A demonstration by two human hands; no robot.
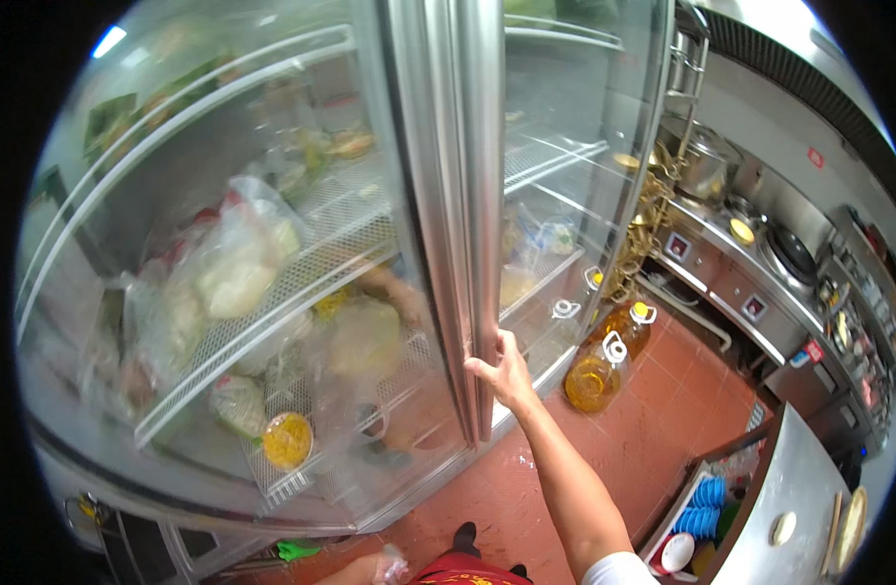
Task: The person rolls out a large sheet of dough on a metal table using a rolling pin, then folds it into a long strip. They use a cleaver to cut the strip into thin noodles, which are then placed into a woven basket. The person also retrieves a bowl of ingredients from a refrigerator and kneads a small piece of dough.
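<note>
My right hand point(505, 371) grips the vertical metal handle point(483, 292) at the edge of a glass-door refrigerator; the fingers wrap behind it. My left hand point(391, 567) is low, at the bottom edge of the view beside my red apron point(466, 570), with crumpled clear plastic at its fingers. Behind the left glass, wire shelves point(309, 270) bear plastic bags of pale food point(235, 285) and a round container of yellow food point(287, 441). Reflections blur the glass. Through the right pane, bagged items point(539, 238) lie on a lower shelf.
Oil bottles point(592, 376) stand on the red tiled floor point(682, 365) right of the refrigerator. A metal counter point(806, 497) with blue stacked cups point(700, 512) beneath is at lower right. Beyond are a stove line point(740, 270) and a large steel pot point(704, 164).
</note>
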